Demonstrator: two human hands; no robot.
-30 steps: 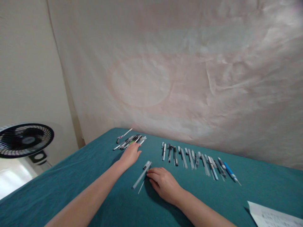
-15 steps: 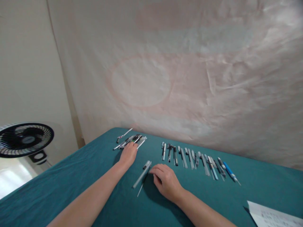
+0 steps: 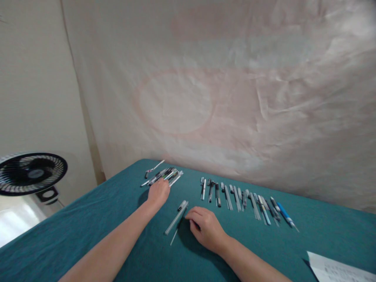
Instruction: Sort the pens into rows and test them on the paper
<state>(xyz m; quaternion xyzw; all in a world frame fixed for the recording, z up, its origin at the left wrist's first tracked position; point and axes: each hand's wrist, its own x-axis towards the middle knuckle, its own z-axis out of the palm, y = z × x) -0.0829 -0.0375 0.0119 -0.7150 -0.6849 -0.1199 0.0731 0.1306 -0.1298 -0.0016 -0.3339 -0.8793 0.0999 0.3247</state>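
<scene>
At the near edge of a pile of pens [image 3: 166, 174], mostly black, clear and white, is my left hand [image 3: 159, 192]. Its fingers point away and down, so their tips and anything in them are hidden. My right hand [image 3: 205, 227] is low over the cloth with its fingers curled in and the thumb beneath. Close by its fingertips lies a thin pen refill [image 3: 174, 235], its upper end running up toward them; whether they grip it I cannot tell. Just left of that refill is a clear pen barrel [image 3: 174, 222], with a dark-clipped cap [image 3: 182, 205] at its top.
A spaced row of pens with caps and parts [image 3: 237, 198] extends rightward, ending in a blue pen [image 3: 285, 213]. Behind the pile lies a white stick-like piece [image 3: 158, 165]. Paper with writing [image 3: 337, 268] is at lower right. A black fan [image 3: 33, 173] stands left of the green-covered table [image 3: 117, 203].
My left hand has drawn back slightly from the pile, uncovering a bit more of the pens. My right hand is nearly still. The whole view has shifted very slightly.
</scene>
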